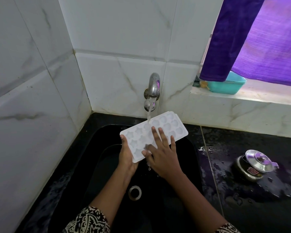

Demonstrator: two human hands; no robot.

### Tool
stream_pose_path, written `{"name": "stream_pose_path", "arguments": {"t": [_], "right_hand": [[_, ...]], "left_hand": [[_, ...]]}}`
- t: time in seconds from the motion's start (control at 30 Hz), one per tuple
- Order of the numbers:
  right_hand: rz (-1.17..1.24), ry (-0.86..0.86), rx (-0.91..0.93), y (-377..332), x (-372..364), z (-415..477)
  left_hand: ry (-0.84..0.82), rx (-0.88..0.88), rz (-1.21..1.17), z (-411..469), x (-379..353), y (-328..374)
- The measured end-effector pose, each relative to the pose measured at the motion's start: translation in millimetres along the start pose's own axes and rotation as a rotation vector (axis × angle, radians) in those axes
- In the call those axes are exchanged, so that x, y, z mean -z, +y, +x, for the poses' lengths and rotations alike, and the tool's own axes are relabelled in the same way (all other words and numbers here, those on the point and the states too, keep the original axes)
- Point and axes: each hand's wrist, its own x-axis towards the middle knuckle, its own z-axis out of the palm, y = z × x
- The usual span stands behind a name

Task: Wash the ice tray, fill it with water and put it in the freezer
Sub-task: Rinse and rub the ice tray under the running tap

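Over the black sink [94, 165], the white ice tray [166, 126] is sitting tilted under the tap's stream [149, 113]. The left hand [127, 157] is gripping its near end while the right hand [163, 155] is pressing straight, spread fingers onto the moulds. Working each cavity in turn is probably the best approach.

A home kitchen: a black sink [97, 165] is sunk into the back-left corner of a wet black worktop [242, 212], below 1 steel tap [154, 84] on marble-look tiles [121, 71]. 1 lidded steel pot [254, 165] stands on the worktop right of the sink; a teal basin [228, 85] sits on the window ledge [262, 96].
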Motion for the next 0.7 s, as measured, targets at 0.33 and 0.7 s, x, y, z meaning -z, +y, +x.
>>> {"name": "stream_pose_path", "arguments": {"t": [0.33,0.7], "right_hand": [[-0.034,-0.005,0.015,-8,0,-5],[0.079,-0.181,-0.019,-1,12,-11]], "left_hand": [[0.023,0.023,0.004,-2,-1,0],[-0.041,0.07,-0.006,2,-8,0]]}}
